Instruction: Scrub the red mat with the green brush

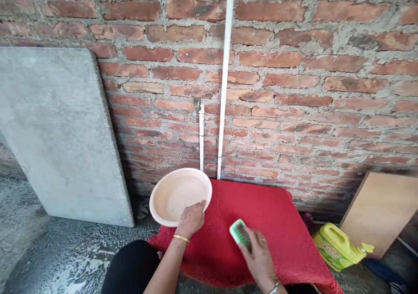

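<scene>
My left hand (192, 219) grips the near right rim of a pale pink plastic basin (173, 196). The basin is tilted toward me and shows a few dark specks inside. It is over the left edge of a red, fuzzy-looking rug (264, 207), which is spread over a low surface. In my right hand (259, 257) is a scrub brush (238, 229) with a light green and white body. Its dark and green bristles are turned partly up, and my fingers cover its right end. The brush is above the middle of the rug.
A grey slab (68, 133) leans on the brick wall at left, above wet floor (81, 255). A tap (196, 109) and a white pipe (225, 76) are on the wall. At right, a yellow jug (339, 246) lies beside a wooden board (382, 211).
</scene>
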Demonstrator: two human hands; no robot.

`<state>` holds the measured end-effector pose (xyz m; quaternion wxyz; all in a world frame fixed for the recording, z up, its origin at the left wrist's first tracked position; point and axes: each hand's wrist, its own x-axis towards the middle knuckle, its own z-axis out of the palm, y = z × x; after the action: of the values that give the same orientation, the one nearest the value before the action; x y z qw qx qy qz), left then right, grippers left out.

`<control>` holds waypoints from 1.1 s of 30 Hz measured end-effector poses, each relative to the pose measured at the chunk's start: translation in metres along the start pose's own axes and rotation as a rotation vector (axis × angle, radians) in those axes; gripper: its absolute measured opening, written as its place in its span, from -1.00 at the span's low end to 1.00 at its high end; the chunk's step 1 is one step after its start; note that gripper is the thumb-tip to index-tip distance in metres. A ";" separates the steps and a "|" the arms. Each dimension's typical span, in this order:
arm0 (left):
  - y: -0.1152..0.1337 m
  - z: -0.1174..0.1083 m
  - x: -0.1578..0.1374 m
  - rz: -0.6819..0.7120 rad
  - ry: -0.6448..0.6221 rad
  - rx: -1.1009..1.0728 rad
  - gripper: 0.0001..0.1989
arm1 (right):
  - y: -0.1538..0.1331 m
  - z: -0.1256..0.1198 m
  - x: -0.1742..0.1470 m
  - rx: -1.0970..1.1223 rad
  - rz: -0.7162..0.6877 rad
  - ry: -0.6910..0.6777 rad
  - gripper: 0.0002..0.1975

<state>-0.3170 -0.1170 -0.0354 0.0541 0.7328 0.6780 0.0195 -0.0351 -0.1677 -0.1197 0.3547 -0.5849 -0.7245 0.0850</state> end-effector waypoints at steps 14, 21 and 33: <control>-0.001 0.016 -0.001 0.010 0.093 -0.010 -0.49 | 0.034 0.021 0.044 -0.217 -0.040 0.040 -0.54; -0.001 0.022 0.000 -0.006 0.113 -0.040 -0.49 | 0.107 -0.029 0.052 -0.346 0.279 0.234 -0.18; -0.003 0.023 -0.001 0.012 0.123 0.004 -0.45 | -0.048 0.088 0.116 -0.149 -0.111 -0.198 -0.58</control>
<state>-0.3175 -0.1186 -0.0588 0.0106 0.7343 0.6757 0.0637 -0.1345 -0.0516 -0.1101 0.2413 -0.5573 -0.7915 0.0683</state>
